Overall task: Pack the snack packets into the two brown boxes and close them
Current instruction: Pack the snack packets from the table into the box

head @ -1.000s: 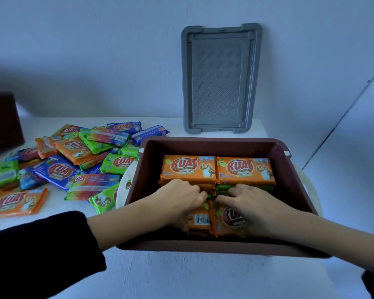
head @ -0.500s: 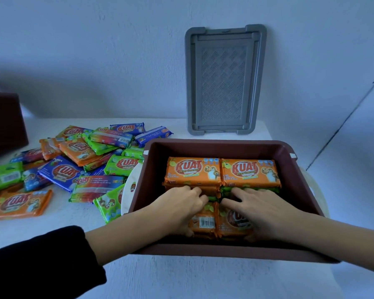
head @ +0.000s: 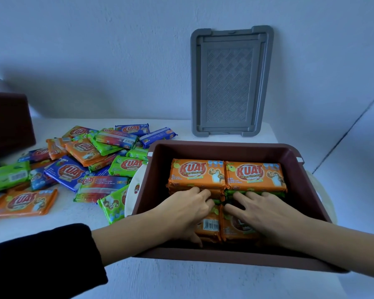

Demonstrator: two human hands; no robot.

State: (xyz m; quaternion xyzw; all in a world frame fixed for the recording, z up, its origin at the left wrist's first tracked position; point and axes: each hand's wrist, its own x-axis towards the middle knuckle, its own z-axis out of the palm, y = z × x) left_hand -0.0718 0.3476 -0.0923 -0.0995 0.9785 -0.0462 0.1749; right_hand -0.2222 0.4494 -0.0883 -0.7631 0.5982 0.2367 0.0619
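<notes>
The white tabletop (head: 181, 281) carries an open brown box (head: 225, 151) at its near edge. Behind the box, a grey lid (head: 231, 83) leans on the wall. Left of the box lies a heap of loose snack packets (head: 73, 171). Inside the box, the left hand (head: 181, 210) curls around a near orange packet (head: 209, 225). The right hand (head: 268, 214) lies flat, fingers spread, on the packet alongside.

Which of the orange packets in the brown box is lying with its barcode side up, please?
The near-left packet, partly under the left hand; it shows a barcode, while the other three show their logo faces.
</notes>
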